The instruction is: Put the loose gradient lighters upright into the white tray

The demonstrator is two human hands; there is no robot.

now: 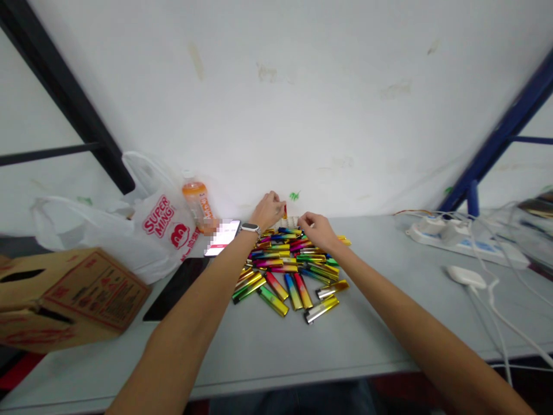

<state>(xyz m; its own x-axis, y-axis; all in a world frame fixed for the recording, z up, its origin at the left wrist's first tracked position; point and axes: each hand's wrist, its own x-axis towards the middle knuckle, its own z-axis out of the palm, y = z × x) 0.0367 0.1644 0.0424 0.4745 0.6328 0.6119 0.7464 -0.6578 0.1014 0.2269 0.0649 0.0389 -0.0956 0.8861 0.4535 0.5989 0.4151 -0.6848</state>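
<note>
My left hand (270,210), with a watch on its wrist, is closed with its fingertips on a small red-and-gold lighter (285,211). The lighter stands upright over a small white tray (291,221) by the wall. At the tray's right end is my right hand (316,228), its fingers curled in; whether they grip the tray's edge or something small is hidden. In front of both hands lies a loose pile of shiny lighters (276,262), in gold, green, blue, red, pink and silver.
On the left stand a cardboard box (82,294), a white plastic bag (151,236) and an orange drink bottle (197,202). A lit phone (222,237) and a black tablet-like slab (177,288) lie nearby. On the right are a power strip (470,242), a white charger (466,277) and cables.
</note>
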